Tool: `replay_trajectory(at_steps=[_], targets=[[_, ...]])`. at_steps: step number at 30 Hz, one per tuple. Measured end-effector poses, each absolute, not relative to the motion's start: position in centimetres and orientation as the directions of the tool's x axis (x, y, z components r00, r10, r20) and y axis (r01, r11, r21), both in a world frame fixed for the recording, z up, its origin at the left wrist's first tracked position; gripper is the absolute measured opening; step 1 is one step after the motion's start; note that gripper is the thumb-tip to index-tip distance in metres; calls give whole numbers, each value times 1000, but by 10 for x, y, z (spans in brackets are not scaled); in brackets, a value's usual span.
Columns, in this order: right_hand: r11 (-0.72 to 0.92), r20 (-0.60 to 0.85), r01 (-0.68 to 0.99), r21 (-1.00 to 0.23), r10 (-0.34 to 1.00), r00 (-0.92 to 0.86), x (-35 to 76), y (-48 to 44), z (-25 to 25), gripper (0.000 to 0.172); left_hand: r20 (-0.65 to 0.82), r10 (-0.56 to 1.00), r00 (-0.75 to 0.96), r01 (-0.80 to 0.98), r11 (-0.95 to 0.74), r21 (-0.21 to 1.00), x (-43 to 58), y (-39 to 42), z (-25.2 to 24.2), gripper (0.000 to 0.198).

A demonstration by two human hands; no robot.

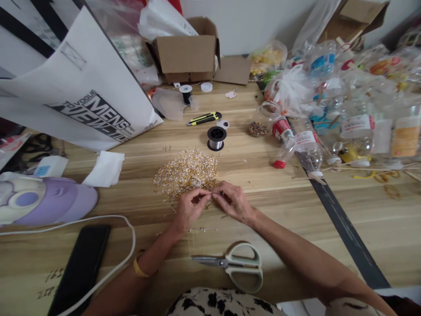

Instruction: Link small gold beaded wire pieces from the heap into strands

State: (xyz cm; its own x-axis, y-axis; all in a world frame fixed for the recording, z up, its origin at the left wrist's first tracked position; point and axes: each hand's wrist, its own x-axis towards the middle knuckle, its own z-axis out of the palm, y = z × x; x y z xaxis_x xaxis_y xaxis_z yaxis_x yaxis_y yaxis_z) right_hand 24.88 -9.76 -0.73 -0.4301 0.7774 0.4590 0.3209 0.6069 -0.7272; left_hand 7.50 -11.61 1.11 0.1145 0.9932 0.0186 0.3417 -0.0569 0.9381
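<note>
Spotted top [223, 303] at btm edge, w/ scissors [245, 265] just past it, handles to R. My L hand [190, 208] & R hand [234, 202] meet, thumbs & fingertips pinched tog. at near edge of pile of gold & clear pcs [187, 171]; can't tell what's btwn them, too small. Spool [216, 139] stands just beyond pile; short strand [204, 229] lies btwn hands & scissors.

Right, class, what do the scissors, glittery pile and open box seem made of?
Scissors: grey blades with a sheen, probably steel; smooth, pale handles, likely plastic. Glittery pile: gold and clear bits, perhaps metal, glass or plastic; too small to tell. Open box: matte, brown, stiff-edged, likely cardboard.
</note>
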Motion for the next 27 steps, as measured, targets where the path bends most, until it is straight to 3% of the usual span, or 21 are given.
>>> replay_trajectory(at_steps=[18,27], targets=[[638,480,340,-691,757,-444,249,-98,-8,10,-57,996,72,273,35,961,75,-114,10,9],[646,497,331,-687,751,-435,249,-98,-8,10,51,994,96,352,-81,932,75,-115,8,8]])
